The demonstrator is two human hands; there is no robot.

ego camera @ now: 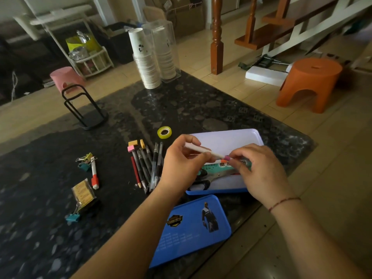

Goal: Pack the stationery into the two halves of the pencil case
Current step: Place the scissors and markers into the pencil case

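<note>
Stationery, a white marker (203, 151) with a pink cap, is held over the open pencil-case tray (227, 140), gripped along its barrel by the left hand (184, 164) and pinched at the cap by the right hand (259, 172). Scissors (213, 177) lie in that tray, the blue lid (191, 228) lies at 6 o'clock from it, and pencils and pens (146, 170) are spread at 9 o'clock.

Tiled floor (231, 93), orange stool (308, 83), wooden staircase (271, 35)

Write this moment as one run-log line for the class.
left hand: holds pen | right hand: pinches its pink tip | tray: scissors inside | lid: face down | pencils: on table
</note>
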